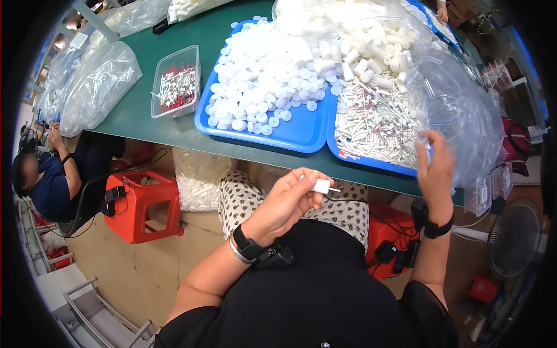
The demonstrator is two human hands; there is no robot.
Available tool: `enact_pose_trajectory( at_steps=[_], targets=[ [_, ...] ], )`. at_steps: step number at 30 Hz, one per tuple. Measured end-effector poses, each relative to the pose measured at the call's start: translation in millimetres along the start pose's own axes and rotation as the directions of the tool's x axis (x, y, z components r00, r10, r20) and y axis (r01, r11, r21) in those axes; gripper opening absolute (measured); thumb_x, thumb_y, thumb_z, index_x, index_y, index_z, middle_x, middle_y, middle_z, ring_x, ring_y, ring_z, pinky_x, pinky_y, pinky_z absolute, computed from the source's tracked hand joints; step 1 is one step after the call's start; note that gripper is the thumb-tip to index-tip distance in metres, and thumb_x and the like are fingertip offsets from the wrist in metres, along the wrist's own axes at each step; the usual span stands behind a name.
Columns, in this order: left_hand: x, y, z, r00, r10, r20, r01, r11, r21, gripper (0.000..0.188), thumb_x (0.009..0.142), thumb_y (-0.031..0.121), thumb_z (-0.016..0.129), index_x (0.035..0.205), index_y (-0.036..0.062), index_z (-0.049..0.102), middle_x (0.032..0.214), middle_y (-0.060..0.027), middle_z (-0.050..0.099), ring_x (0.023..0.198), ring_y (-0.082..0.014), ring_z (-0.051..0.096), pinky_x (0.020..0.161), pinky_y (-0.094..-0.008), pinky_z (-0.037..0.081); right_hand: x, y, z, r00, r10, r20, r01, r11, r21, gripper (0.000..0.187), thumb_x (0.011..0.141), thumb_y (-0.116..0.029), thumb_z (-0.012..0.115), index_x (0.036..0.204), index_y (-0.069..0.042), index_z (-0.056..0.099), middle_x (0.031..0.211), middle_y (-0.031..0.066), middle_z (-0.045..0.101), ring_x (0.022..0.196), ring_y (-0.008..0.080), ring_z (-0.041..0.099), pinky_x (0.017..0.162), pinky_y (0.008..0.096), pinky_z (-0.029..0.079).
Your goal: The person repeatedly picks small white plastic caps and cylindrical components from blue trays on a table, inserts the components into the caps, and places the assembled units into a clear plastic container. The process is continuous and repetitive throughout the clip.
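My left hand is closed over my lap, in front of the table edge. Between its thumb and fingers lies a white plastic cylinder, with a thin pin sticking out of its right end. At the right end of the pin tray, my right hand is raised with its fingertips together. Something small and whitish shows blurred at those fingertips; its kind is unclear. Beside this hand, many thin white pins with some red bits fill the blue tray. White cylinders are heaped behind them.
Another blue tray holds translucent white discs. A clear box of red and white pieces stands left of it. Plastic bags bulge at the right. Red stools, a fan and a seated person surround the table.
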State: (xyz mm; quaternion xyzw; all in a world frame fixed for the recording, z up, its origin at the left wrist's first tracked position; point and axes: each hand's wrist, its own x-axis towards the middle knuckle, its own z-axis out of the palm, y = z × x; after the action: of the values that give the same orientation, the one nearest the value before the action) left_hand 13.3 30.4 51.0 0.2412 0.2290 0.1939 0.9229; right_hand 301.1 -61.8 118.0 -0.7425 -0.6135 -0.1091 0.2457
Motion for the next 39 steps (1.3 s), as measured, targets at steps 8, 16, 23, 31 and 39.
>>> enact_pose_trajectory(
  at_steps=[8, 16, 23, 31, 39],
  targets=[
    [0, -5, 12, 0.99, 0.132, -0.051, -0.134, 0.991, -0.023, 0.022, 0.104, 0.024, 0.051, 0.105, 0.0026, 0.057, 0.084, -0.0032, 0.058, 0.072, -0.0101, 0.053, 0.068, -0.0231, 0.046, -26, -96, 28, 0.915, -0.313, 0.254, 0.151, 0.85, 0.504, 0.031, 0.081, -0.004, 0.072, 0.109, -0.002, 0.059, 0.095, 0.0145, 0.062, 0.082, 0.0317, 0.063, 0.069, 0.0389, 0.052],
    [-3, -24, 12, 0.919, 0.377, -0.118, -0.318, 0.883, 0.346, 0.017, 0.103, 0.016, 0.051, 0.114, 0.0023, 0.052, 0.099, -0.0023, 0.057, 0.085, -0.006, 0.055, 0.079, -0.0249, 0.048, -47, -113, 57, 0.96, -0.04, 0.279, -0.161, 0.733, 0.661, 0.026, 0.087, -0.004, 0.068, 0.111, 0.001, 0.057, 0.089, 0.0154, 0.062, 0.074, 0.0309, 0.065, 0.064, 0.0375, 0.051],
    [-4, -29, 7, 0.953, 0.291, 0.085, -0.301, 0.865, 0.403, 0.042, 0.098, 0.01, 0.054, 0.138, 0.0034, 0.045, 0.139, -0.0067, 0.045, 0.116, -0.0147, 0.053, 0.1, -0.0303, 0.044, -51, -110, 63, 0.929, -0.271, 0.251, 0.025, 0.725, 0.688, 0.021, 0.088, -0.002, 0.066, 0.104, -0.001, 0.054, 0.088, 0.0163, 0.066, 0.077, 0.0348, 0.068, 0.064, 0.0395, 0.052],
    [0, -31, 2, 0.967, 0.237, 0.099, -0.256, 0.918, 0.302, 0.05, 0.103, 0.022, 0.043, 0.149, 0.0044, 0.035, 0.155, -0.0115, 0.034, 0.138, -0.0227, 0.039, 0.113, -0.0392, 0.035, -50, -119, 74, 0.926, -0.185, 0.33, -0.119, 0.686, 0.718, 0.022, 0.091, -0.006, 0.064, 0.109, -0.002, 0.053, 0.09, 0.017, 0.066, 0.079, 0.0368, 0.067, 0.065, 0.0405, 0.052],
    [1, -22, -12, 0.992, 0.039, 0.12, -0.015, 0.981, -0.192, 0.056, 0.104, 0.032, 0.036, 0.153, 0.0066, 0.029, 0.156, -0.0106, 0.033, 0.138, -0.0214, 0.04, 0.113, -0.0403, 0.034, -40, -112, 73, 0.93, -0.305, 0.204, 0.137, 0.805, 0.577, 0.027, 0.087, -0.008, 0.067, 0.11, -0.002, 0.056, 0.088, 0.0146, 0.062, 0.081, 0.0351, 0.064, 0.066, 0.041, 0.051]
  ],
)
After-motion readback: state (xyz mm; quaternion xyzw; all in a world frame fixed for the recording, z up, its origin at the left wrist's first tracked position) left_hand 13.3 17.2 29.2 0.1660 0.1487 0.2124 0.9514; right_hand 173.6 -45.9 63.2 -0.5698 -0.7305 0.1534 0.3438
